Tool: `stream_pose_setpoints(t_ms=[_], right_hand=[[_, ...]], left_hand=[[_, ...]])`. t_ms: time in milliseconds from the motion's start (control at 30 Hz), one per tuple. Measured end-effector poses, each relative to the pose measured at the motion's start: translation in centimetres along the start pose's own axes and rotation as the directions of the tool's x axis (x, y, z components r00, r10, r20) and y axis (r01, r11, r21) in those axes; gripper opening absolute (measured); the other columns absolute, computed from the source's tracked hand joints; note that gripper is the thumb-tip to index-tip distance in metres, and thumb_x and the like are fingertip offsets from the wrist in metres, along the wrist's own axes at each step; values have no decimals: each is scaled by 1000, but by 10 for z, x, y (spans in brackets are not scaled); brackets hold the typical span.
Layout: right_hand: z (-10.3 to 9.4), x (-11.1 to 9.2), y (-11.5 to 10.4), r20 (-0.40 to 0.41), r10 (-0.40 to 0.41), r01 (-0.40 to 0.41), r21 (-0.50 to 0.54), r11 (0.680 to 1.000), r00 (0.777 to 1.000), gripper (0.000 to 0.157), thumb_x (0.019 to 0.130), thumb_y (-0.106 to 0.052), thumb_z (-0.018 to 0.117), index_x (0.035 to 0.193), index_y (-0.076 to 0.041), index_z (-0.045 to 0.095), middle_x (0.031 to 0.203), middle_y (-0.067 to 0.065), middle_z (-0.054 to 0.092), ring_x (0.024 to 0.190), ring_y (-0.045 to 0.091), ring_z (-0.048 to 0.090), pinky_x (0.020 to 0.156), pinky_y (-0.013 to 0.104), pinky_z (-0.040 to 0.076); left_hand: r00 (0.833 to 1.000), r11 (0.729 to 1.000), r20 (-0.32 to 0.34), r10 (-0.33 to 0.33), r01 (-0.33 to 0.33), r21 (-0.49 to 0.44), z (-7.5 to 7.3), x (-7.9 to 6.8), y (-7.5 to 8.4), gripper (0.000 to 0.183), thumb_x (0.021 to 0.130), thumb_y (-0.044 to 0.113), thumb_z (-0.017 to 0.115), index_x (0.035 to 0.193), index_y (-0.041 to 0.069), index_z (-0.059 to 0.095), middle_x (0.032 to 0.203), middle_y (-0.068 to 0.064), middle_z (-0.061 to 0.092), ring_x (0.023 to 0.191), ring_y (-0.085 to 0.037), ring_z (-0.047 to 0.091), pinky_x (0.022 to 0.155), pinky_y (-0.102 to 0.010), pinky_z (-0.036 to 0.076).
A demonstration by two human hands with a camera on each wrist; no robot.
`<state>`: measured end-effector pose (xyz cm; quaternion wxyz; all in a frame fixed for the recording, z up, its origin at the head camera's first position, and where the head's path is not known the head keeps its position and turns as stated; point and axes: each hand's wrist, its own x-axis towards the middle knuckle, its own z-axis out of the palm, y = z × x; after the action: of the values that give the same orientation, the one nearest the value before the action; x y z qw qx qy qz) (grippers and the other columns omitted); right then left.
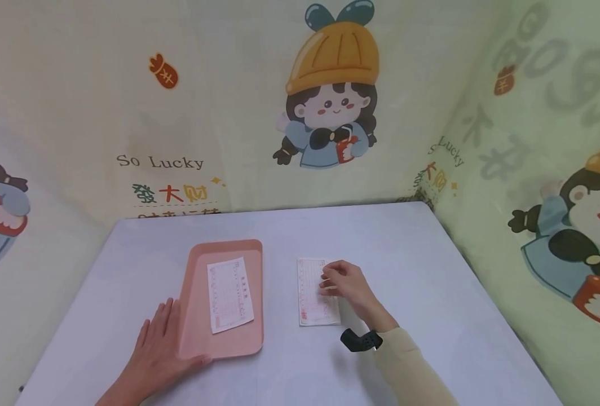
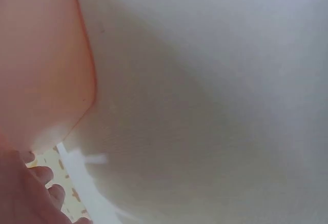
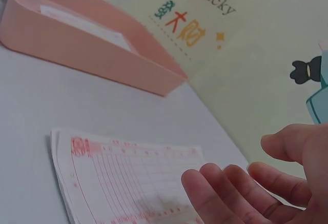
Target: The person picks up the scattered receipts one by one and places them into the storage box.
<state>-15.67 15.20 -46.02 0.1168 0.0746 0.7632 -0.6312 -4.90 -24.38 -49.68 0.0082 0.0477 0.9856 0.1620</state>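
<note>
This is a screened-off tabletop workspace, with cartoon-printed hangings around three sides of a white table

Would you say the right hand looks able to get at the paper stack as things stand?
Probably yes: the right hand is at the right side of the stack, looks empty, and nothing blocks it. The left hand is at the tray, out of the way.

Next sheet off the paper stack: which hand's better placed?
Right hand, probably: it's empty and over the paper stack, while the left hand rests against the pink tray.
</note>
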Motion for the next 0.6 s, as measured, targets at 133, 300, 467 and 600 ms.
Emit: stream_pose_setpoints(t_ms=[133, 300, 467, 600], right_hand=[[-8, 2, 5, -25, 22, -22, -14, 1000, 999, 29, 100, -21, 59, 120, 0, 59, 113, 22, 67, 89, 25, 70, 81, 35, 61], [-17, 3, 8, -55, 39, -39, -16, 999, 998, 30, 100, -22, 58, 120, 0, 58, 112, 22, 66, 89, 26, 70, 78, 34, 62], [-24, 2, 10, -74, 55, -56, -15, 998, 996, 29, 99, -21, 58, 119, 1, 58, 108, 21, 66, 85, 24, 69, 76, 33, 62], [-27, 2, 13, -91, 68, -70, -22, 997, 994, 28, 99, -20, 58, 117, 1, 59, 107, 21, 66, 85, 24, 70, 76, 34, 62]], left_hand=[[1000, 1000, -20, 11, -11, 7, -2, 0, -2, 137, 64, 80, 70, 155, -4, 11, 159, -28, 16, 145, -45, 14, 112, -69, 14], [996, 999, -77, 34, -33, 10, 1, 3, -1, 133, 67, 76, 71, 155, -4, 11, 158, -28, 18, 145, -43, 16, 113, -68, 13], [989, 998, -137, 55, -51, 35, 7, 3, -1, 132, 69, 75, 71, 155, -6, 12, 157, -28, 21, 143, -41, 20, 121, -61, 0], [989, 998, -135, 54, -47, 50, 6, 3, -1, 133, 69, 75, 70, 155, -8, 11, 157, -29, 21, 142, -42, 21, 120, -62, 1]])
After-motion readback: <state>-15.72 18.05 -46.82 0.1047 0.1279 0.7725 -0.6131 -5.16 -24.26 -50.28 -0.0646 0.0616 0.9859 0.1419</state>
